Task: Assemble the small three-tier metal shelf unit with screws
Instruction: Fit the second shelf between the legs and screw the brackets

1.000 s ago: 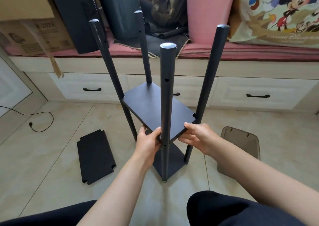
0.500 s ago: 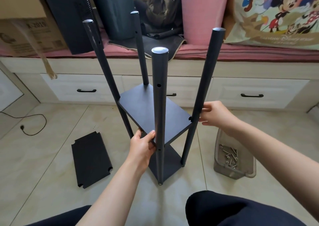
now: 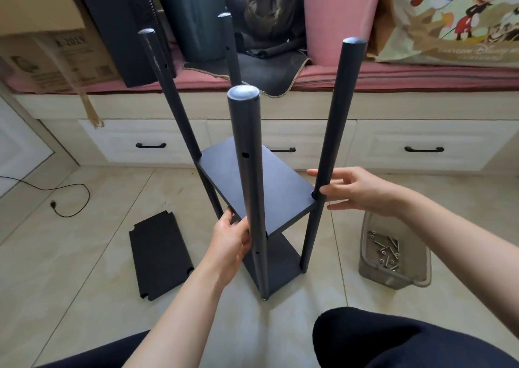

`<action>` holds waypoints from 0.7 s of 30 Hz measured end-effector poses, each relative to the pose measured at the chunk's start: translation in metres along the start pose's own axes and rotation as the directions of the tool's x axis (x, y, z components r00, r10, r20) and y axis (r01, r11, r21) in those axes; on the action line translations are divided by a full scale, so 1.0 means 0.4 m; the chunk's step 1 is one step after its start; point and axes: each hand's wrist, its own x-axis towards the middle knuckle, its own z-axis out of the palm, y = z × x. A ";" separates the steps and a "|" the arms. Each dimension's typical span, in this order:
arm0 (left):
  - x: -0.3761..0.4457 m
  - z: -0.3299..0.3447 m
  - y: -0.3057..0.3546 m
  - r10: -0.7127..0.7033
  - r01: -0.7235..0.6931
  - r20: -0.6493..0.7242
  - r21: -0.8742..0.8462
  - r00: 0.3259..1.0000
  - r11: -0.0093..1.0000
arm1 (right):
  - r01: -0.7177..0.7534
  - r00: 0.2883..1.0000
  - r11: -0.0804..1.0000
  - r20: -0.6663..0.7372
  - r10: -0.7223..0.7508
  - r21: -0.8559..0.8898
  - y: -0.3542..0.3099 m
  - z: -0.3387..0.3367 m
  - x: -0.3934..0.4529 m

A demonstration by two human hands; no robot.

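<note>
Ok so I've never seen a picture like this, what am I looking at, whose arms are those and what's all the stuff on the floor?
This is one picture from a camera worn on a person's head, looking down at their own arms. They are building a small dark shelf unit with four upright posts and two shelves fitted. The left hand holds the nearest post at the middle shelf's edge. The right hand touches the right post with mostly straight fingers, not a full grip. On the tiled floor lie a spare shelf panel and a clear tub of screws.

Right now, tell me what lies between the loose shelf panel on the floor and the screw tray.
Head view: the shelf frame, left hand at its near post.
</note>
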 end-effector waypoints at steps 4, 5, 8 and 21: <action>-0.010 -0.001 -0.015 0.027 -0.027 -0.013 -0.018 1.000 0.999 | 0.038 0.999 0.999 -0.008 -0.038 0.018 0.016 0.007 0.005; -0.013 -0.004 -0.018 0.046 -0.046 -0.013 -0.010 0.999 0.999 | 0.041 0.999 0.999 -0.008 -0.041 0.008 0.016 0.009 0.005; -0.026 -0.015 -0.013 0.116 -0.123 0.057 0.126 0.992 0.984 | 0.042 0.999 0.999 -0.006 -0.042 -0.028 0.013 0.013 0.009; -0.043 -0.088 0.014 0.064 -0.235 0.288 0.613 0.955 0.754 | 0.044 0.999 0.999 0.030 -0.044 -0.001 0.021 0.006 0.014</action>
